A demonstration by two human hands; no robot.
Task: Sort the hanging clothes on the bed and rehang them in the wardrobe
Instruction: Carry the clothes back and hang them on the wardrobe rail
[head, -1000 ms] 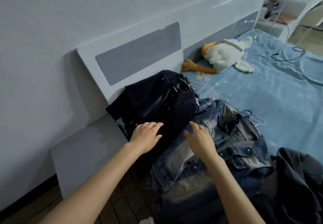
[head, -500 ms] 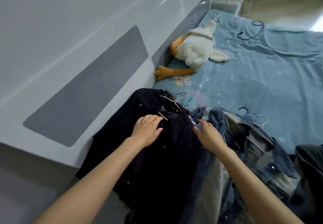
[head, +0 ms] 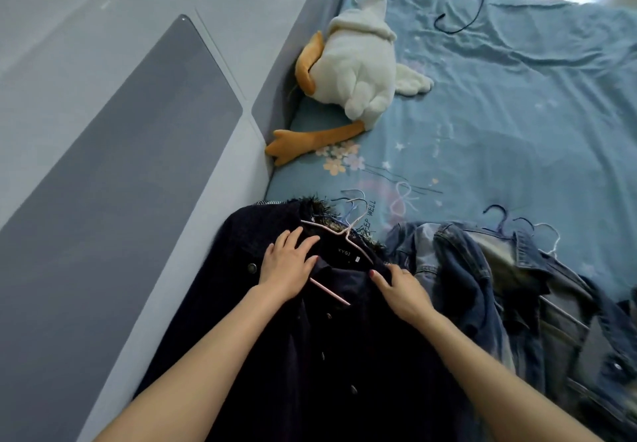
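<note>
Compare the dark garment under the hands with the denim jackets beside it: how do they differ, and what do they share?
The dark garment is near-black and lies fairly flat; the denim jackets are faded blue and rumpled in a heap. The left hand and right hand rest on the dark garment, none on the denim. Both lie on the bed, still on hangers.

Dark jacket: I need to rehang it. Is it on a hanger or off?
On one: the dark jacket lies on the bed with a pink hanger inside its collar, hook sticking out the top.

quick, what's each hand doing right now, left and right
Left hand: open, fingers flat on the dark jacket.
Right hand: fingers curled at the jacket's collar; grip cannot be told.
</note>
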